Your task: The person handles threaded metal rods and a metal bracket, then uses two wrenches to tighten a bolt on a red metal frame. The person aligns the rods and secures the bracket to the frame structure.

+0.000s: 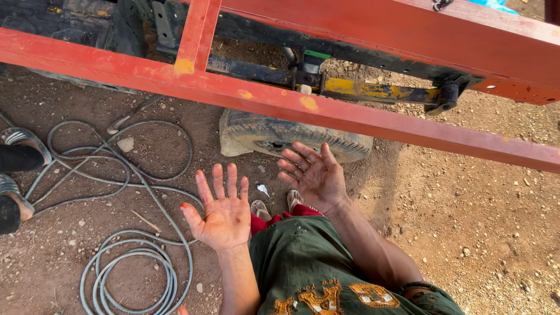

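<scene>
Both hands, left hand (221, 213) and right hand (312, 172), are spread empty below the red beam (262, 96); the hose (125, 268) left of it could snag feet.

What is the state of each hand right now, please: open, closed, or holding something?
Left hand: open, palm up, fingers spread, holding nothing.
Right hand: open, palm up, fingers slightly curled, holding nothing.

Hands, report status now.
Left hand open, palm up, empty. Right hand open, empty, nearest the tyre under the red steel frame. Coiled grey hose on dirt beside left hand.
</scene>
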